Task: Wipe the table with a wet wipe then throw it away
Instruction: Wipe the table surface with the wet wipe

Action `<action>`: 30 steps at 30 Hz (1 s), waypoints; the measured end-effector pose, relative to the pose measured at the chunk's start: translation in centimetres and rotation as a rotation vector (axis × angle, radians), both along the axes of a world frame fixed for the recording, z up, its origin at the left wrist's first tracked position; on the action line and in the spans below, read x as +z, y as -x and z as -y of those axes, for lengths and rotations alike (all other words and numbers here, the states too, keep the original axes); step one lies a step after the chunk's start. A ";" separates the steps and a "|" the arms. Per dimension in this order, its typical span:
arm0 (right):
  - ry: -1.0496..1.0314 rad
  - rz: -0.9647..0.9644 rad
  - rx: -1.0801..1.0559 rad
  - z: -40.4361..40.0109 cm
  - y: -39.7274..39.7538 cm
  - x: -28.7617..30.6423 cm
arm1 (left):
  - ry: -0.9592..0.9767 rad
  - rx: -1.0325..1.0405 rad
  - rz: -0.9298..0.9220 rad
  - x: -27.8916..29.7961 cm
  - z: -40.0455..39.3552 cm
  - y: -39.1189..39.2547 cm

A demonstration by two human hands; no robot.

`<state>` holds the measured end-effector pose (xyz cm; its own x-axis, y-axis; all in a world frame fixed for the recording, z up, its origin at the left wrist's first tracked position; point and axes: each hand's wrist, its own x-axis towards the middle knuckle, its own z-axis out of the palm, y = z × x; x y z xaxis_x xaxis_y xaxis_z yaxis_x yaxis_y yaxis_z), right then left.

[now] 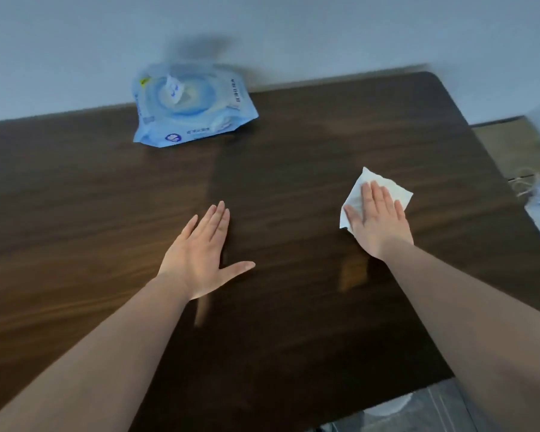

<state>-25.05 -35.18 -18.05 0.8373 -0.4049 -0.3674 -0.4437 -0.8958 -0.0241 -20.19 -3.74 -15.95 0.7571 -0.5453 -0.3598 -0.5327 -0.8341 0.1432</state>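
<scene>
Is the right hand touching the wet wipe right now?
Touching. The head view shows the right hand pressed flat on the wet wipe, fingers overlapping it on the table.

Dark brown wood-grain desk (293,188), streaked lighter along the grain; plain white wet wipe (371,194); pale blue plastic wipes pack (194,107) with white swirls and a darker blue logo.

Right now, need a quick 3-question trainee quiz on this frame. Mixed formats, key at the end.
1. True or false: the right hand lies flat on the wipe.
2. Where is the pack of wipes? A) far edge of the table, by the wall B) under the left hand C) on the floor
3. Fill in: the left hand rests open on the bare ____.

Key: 1 true; 2 A; 3 table.
</scene>
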 end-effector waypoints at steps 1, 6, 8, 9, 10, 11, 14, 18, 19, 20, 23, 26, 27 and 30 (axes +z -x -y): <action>-0.002 -0.002 -0.041 2.1 0.5 -0.1 | -0.007 -0.032 -0.011 -0.1 2.3 -0.3; -0.014 0.019 -0.213 11.1 2.8 -0.3 | -0.054 -0.161 -0.029 -0.8 12.1 -0.1; -0.010 0.023 -0.262 13.9 3.4 -0.2 | -0.063 -0.162 -0.010 -1.2 14.1 0.0; -0.009 0.017 -0.279 15.0 3.7 -0.1 | -0.061 -0.149 -0.002 -1.4 14.6 0.0; -0.009 0.010 -0.288 15.8 3.9 -0.1 | -0.055 -0.134 0.002 -1.6 14.8 0.0; -0.006 0.005 -0.288 16.3 4.0 -0.1 | -0.048 -0.124 0.002 -1.8 14.9 0.0; 0.007 -0.006 -0.297 16.2 3.9 -0.1 | -0.051 -0.121 -0.009 -1.7 14.8 0.1; 0.005 -0.022 -0.243 13.2 2.6 0.2 | -0.018 -0.081 -0.054 -1.2 14.7 0.2; 0.000 -0.029 -0.198 11.9 2.1 0.3 | -0.018 -0.078 -0.065 -1.0 14.3 0.4; -0.006 -0.032 -0.151 10.3 1.5 0.3 | -0.022 -0.077 -0.068 -0.9 13.7 0.7; -0.043 -0.015 -0.006 4.3 -0.5 0.1 | -0.018 -0.008 -0.064 -0.5 10.1 1.9; -0.072 -0.001 0.170 -3.2 -2.7 -0.3 | -0.002 0.121 -0.037 -0.2 3.8 2.7; -0.084 -0.002 0.235 -6.1 -3.4 -0.4 | 0.004 0.166 -0.021 -0.1 1.2 3.0; -0.131 -0.011 0.429 -16.2 -5.0 -0.5 | -0.012 0.323 0.007 0.3 -7.7 4.5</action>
